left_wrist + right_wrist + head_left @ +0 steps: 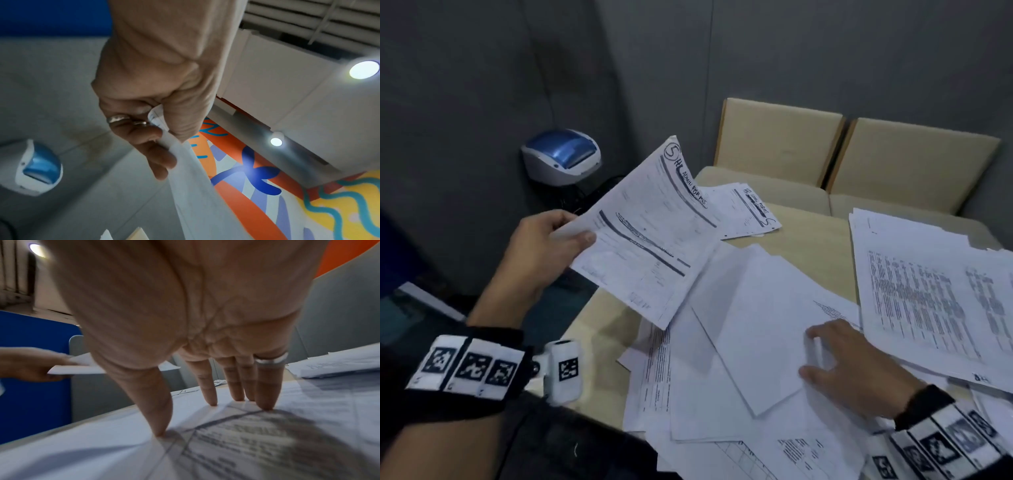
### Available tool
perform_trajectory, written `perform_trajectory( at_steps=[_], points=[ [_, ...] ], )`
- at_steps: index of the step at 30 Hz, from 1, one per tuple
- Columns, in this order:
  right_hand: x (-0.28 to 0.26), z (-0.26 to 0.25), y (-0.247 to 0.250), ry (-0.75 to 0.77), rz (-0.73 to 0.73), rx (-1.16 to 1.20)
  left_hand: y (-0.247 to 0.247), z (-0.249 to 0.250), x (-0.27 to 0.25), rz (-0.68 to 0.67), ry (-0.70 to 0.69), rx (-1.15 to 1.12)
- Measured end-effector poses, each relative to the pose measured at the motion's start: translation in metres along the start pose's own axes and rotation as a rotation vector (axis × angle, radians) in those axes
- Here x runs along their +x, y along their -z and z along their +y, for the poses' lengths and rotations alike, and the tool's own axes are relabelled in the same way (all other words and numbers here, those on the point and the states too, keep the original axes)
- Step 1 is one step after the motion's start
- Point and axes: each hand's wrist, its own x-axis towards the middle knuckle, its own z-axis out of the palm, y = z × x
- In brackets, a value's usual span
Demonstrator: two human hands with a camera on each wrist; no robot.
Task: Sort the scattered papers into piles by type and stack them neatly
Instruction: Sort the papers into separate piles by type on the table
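My left hand (566, 231) (158, 129) pinches the corner of a printed form sheet (643, 236) marked in black pen, holding it in the air above the table's left edge. A similar marked form (748, 209) lies flat at the table's far side. My right hand (825, 356) (211, 408) rests with straight, spread fingertips (267, 405) on a blank white sheet (756, 329) in the loose heap of papers (705, 394). A thick pile of densely printed sheets (928, 291) lies at the right.
The beige table (811, 246) carries all the papers. Two beige cushioned chairs (777, 144) stand behind it against a grey wall. A white and blue device (561, 156) sits on the floor to the left.
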Motion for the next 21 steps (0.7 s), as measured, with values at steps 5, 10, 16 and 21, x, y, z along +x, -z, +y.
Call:
perform_trajectory(
  at_steps=[5,10,16,21],
  points=[
    [-0.004,0.007,-0.015,0.062,0.096,0.007,-0.047,0.044,0.084,-0.114,0.063,-0.131],
    [-0.004,0.013,-0.019,0.065,0.092,0.063,-0.111,0.057,0.158,-0.177,0.276,-0.119],
    [0.001,0.019,-0.025,0.033,0.068,0.109,-0.153,0.019,0.215,-0.300,0.173,0.114],
    [0.000,0.026,-0.028,0.030,0.059,0.177,-0.178,0.014,0.232,-0.234,0.131,0.387]
  ],
)
